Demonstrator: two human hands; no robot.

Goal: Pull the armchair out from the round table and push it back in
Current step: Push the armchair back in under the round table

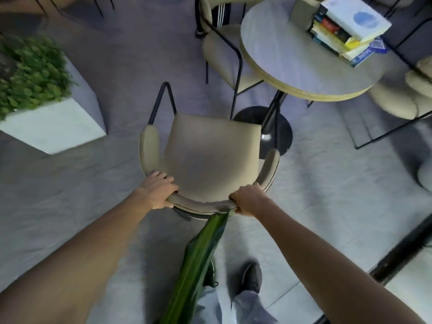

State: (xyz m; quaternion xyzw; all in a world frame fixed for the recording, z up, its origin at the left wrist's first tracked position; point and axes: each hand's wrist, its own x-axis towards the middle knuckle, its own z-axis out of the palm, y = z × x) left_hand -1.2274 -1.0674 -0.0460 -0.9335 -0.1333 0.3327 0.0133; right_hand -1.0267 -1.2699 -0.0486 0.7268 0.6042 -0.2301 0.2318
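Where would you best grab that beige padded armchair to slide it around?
Probably the curved top rail of the beige padded armchair, from behind, one hand toward each end. The left hand and right hand wrap it there now. The rail is slim enough to close fingers around, and its open front faces the round grey table.

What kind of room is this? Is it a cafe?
Maybe a cafe or a lounge. A small round table has matching armchairs around it, books are stacked on top, and a planter stands on the carpet.
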